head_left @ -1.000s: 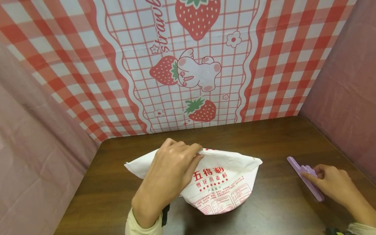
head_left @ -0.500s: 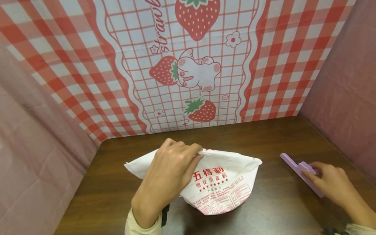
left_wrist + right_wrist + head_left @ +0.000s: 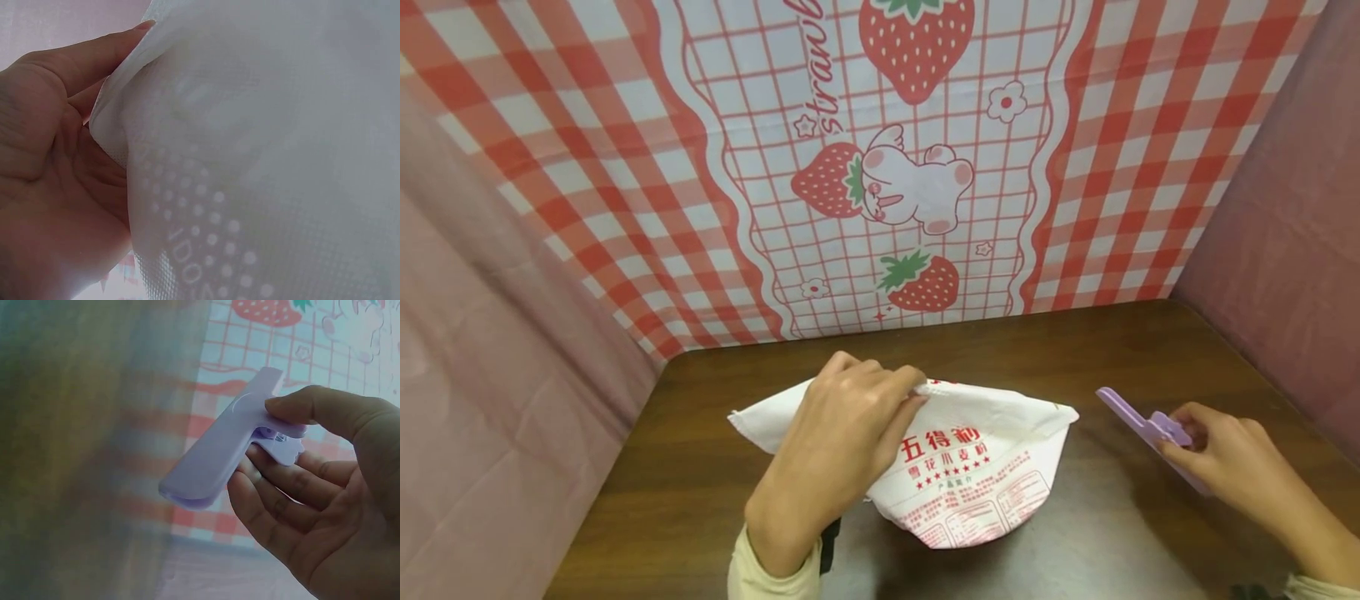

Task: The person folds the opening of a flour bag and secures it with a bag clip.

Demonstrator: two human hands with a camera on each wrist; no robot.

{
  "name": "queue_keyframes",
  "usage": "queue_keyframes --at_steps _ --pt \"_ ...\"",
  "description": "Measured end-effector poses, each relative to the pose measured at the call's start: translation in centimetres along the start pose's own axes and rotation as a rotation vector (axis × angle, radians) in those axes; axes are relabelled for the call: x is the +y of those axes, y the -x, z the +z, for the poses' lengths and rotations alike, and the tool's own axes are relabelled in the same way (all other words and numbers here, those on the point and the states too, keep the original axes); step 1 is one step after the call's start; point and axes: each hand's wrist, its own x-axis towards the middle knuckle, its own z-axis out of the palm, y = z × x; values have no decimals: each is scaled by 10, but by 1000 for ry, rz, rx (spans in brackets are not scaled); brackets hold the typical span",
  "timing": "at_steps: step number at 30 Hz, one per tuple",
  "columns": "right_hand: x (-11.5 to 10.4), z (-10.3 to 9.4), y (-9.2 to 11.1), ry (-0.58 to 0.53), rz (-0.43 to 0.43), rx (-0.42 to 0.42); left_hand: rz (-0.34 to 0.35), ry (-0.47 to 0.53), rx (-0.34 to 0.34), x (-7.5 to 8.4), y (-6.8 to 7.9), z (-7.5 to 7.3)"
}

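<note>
My left hand (image 3: 842, 450) pinches the top edge of a white flour bag (image 3: 992, 433) with red printing, which stands in the middle of the table. In the left wrist view the thumb and fingers (image 3: 94, 62) grip the folded edge of the woven bag (image 3: 262, 137). Off to the right, my right hand (image 3: 1240, 458) holds a lilac bag clip (image 3: 1138, 425) by its handle tabs, apart from the bag. The right wrist view shows the clip (image 3: 219, 444) between thumb and fingers, its long bars together.
The brown wooden table (image 3: 700, 500) reaches back to a strawberry-print cloth (image 3: 925, 167). Pink curtains (image 3: 475, 375) hang at the left and right sides.
My right hand has carried the bag clip to the left, toward the bag, and appears to have raised it from the table. The left hand keeps its hold on the bag; the view shifts slightly.
</note>
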Motion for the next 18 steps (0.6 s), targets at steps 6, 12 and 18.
queue_keyframes --at_steps 6,12,18 --pt "-12 -7 -10 38 -133 -9 4 -9 -2 0 -1 0" --pt "-22 -10 -20 39 -251 -19 4 -18 -3 0 -1 0" --pt "-29 -12 -29 53 -285 -34 3 -2 -4 0 -1 0"
